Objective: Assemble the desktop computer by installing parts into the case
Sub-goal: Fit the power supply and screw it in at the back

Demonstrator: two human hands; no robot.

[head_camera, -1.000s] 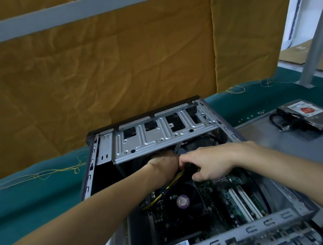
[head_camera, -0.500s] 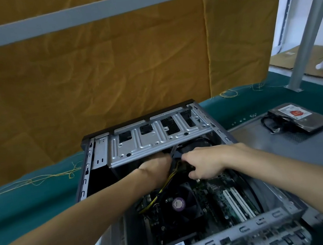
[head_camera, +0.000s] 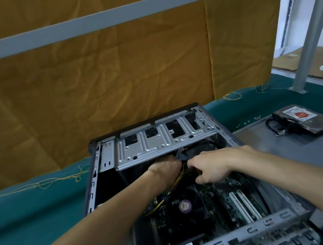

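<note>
Change: both hands sit slightly deeper under the drive bracket than 1 second ago, though the head camera has tilted up too, so much of the shift is the view. No part has visibly gone in or come out.

Meaning: I judge this as cable routing or plugging near the far end of the case, not yet finished.

Left hand [head_camera: 166, 168]: reaches under the silver perforated metal drive bracket [head_camera: 159, 141]; its fingers are hidden beneath it, so I cannot tell whether they grip anything.

Right hand [head_camera: 210, 167]: fingers [head_camera: 200, 179] curled down around a dark bundle beside the yellow and black power wires [head_camera: 177, 182]; what exactly they clamp is too dark to tell.

Case: the open grey metal desktop computer case [head_camera: 91, 186] lies on its side on the green cloth-covered desk [head_camera: 34, 213].

Case contents: a green motherboard [head_camera: 225, 200], a black round cooler fan with a purple centre sticker [head_camera: 186, 206] and 2 white expansion slots [head_camera: 245, 206]. The wires run from the board up to the hands.

Outside the case: a grey flat hard drive with a red-and-white label [head_camera: 305, 120] lies on the grey side panel [head_camera: 284, 146], well apart, still to be installed.
</note>
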